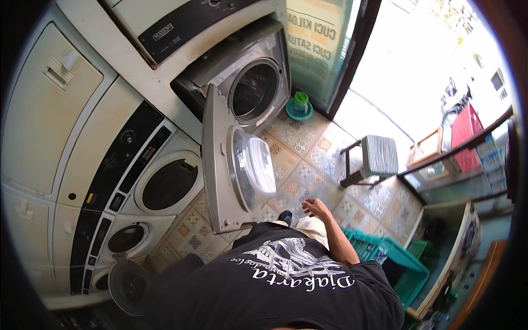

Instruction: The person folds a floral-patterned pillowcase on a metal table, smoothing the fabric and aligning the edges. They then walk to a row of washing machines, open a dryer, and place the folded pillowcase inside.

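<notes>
My right hand [315,207] hangs in front of my body above the tiled floor, its fingers loosely curled and apart, with nothing in it. My left hand is out of view. The nearest thing is the open door [212,165] of a grey front-loading washing machine [284,53], swung out on my left. Its clear domed glass [253,169] faces my hand, and a gap lies between them. Behind the door, the machine's dark round drum opening [255,91] is uncovered; I make out no laundry in it.
Stacked dryers and washers [99,165] line the left, one lower door [128,286] standing open. A green-lidded container sits in a teal basin [298,113]. A striped stool [379,154] stands by the doorway. Teal plastic baskets [406,264] are at my right, beside a large open-topped box [449,247].
</notes>
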A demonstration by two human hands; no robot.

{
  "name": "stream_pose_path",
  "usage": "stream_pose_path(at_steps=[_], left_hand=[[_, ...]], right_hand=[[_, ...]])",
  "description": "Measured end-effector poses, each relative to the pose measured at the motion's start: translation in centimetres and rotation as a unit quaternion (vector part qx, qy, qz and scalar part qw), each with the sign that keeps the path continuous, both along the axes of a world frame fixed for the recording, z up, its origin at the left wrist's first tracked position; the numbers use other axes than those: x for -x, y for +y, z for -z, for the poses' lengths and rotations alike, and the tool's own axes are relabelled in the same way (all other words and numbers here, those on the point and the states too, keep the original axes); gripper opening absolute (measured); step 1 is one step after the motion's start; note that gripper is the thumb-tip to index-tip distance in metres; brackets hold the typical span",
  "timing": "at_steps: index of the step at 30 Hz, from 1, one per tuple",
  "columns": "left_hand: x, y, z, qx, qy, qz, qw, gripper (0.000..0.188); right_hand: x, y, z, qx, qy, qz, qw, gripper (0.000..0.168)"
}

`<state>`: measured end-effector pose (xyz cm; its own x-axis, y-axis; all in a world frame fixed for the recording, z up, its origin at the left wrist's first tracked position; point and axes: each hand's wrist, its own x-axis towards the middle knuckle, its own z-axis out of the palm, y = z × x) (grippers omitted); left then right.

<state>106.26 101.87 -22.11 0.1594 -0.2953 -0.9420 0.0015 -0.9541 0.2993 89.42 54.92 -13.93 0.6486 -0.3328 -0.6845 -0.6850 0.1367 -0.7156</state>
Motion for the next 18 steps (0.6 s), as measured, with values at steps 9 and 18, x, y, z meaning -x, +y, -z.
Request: stream_pose_path(at_steps=[9,18], left_hand=[[7.1,-11.9,1.6,-0.002,-0.007,-0.168,0.986,0.038],[13.5,-33.1,1.2,0.044,-0.075,-0.324,0.942,0.039]], right_hand=[[-11.0,-15.6,0.1,-0.05,-0.031,-0.236,0.97,0.039],[-34.0,-33.5,-12.4,0.155,-0.298,-0.353,0.873,0.024]])
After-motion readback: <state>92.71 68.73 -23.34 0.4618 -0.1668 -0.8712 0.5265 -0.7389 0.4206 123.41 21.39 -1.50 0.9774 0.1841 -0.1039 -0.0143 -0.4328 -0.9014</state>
